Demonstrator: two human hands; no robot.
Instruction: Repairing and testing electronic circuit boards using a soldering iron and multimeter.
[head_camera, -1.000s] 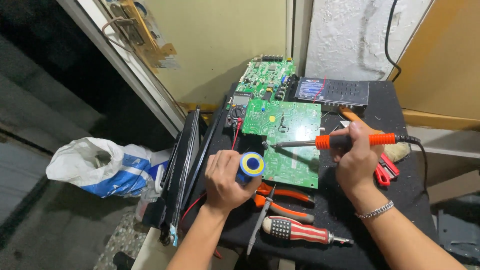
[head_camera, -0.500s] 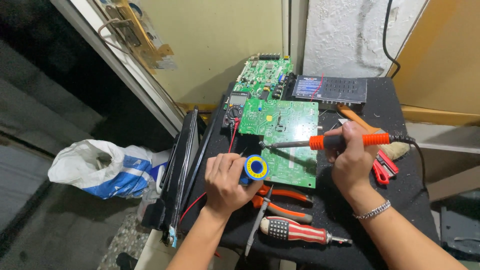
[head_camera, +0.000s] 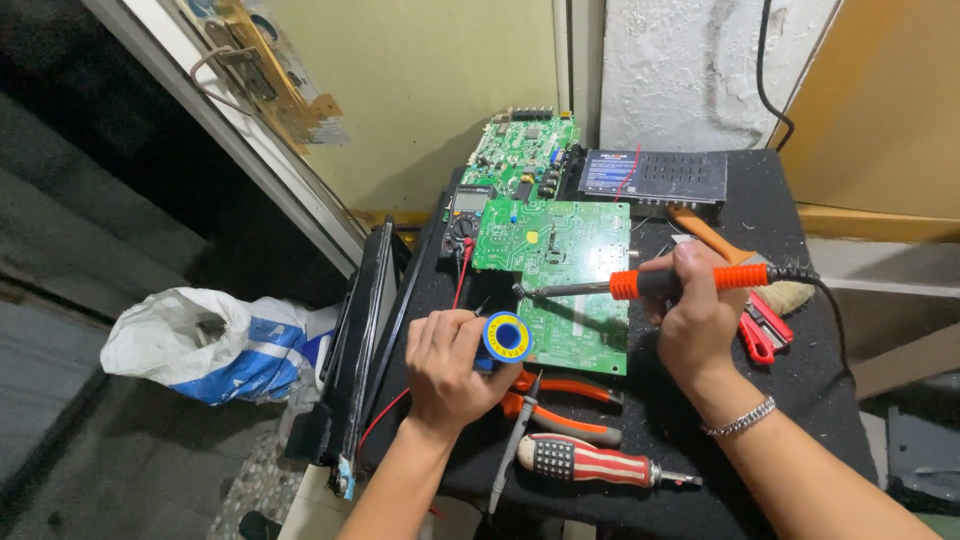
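Observation:
My left hand (head_camera: 447, 370) holds a small solder spool (head_camera: 506, 338) with a blue and yellow face, at the lower left corner of a green circuit board (head_camera: 565, 275). My right hand (head_camera: 697, 320) grips a soldering iron (head_camera: 650, 284) with an orange and black handle. Its metal tip points left and sits over the board's left edge, just above the spool. The board lies flat on a black-covered table (head_camera: 780, 200).
A second green board (head_camera: 525, 155), a multimeter (head_camera: 468, 212) with red lead and a black box (head_camera: 655, 177) lie behind. Orange-handled pliers (head_camera: 560, 405), a striped screwdriver (head_camera: 590, 462) and red cutters (head_camera: 760, 330) lie near. A flat panel (head_camera: 362, 350) leans at left beside a plastic bag (head_camera: 215, 345).
The view has shifted slightly. The iron's tip has edged left toward the board's edge and the spool. Both hands keep their grips.

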